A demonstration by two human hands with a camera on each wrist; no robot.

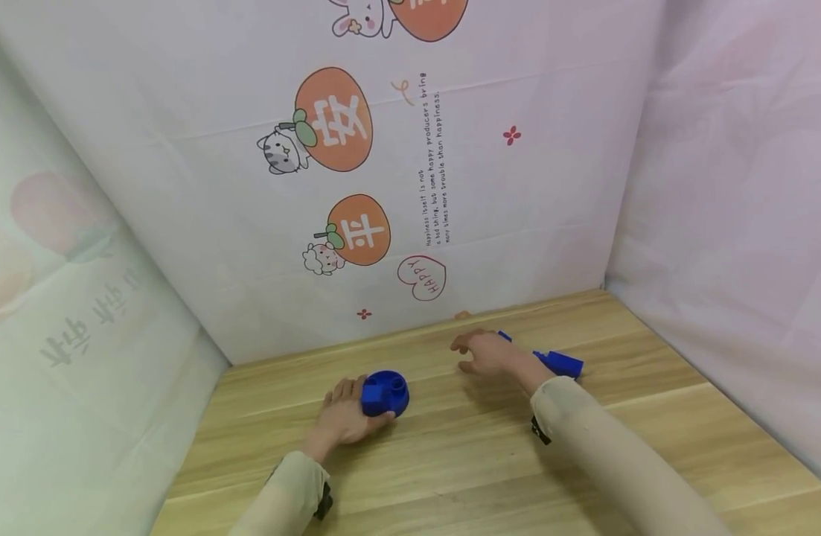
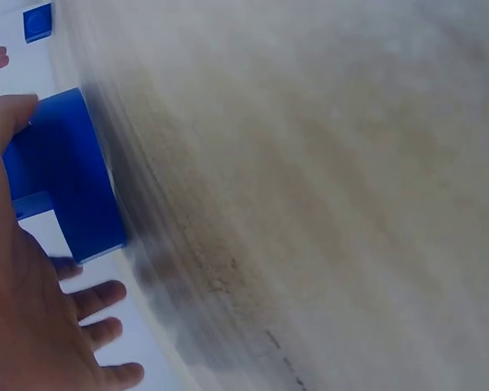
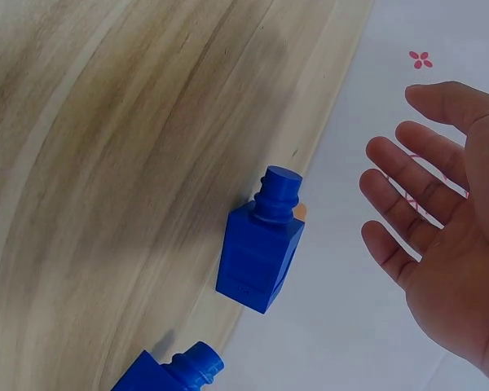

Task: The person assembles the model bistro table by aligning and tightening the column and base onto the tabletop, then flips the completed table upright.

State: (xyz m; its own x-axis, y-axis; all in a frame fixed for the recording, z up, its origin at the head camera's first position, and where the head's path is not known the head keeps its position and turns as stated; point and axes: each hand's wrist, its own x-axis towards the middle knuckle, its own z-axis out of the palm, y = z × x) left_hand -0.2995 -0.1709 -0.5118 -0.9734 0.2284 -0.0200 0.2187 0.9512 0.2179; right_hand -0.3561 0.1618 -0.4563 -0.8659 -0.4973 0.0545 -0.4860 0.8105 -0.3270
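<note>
A round blue base (image 1: 398, 406), with a square block and a ring-shaped socket on its top, is gripped by my left hand (image 1: 346, 417) at the table's middle left. In the left wrist view, the thumb and a finger span the blue base (image 2: 69, 175), while other fingers spread free. My right hand (image 1: 485, 353) hovers with loosely bent fingers and nothing in them. Beside it, the right wrist view shows a blue square-bodied bottle (image 3: 261, 252) with a ringed neck. A second blue bottle (image 3: 167, 375) is cut off by that view's lower edge.
The wooden table (image 1: 450, 476) meets a printed white cloth wall (image 1: 477, 246) at the back. More cloth hangs at the left (image 1: 82, 357) and right (image 1: 732, 246). In the head view, one bottle (image 1: 563, 364) lies right of my right wrist.
</note>
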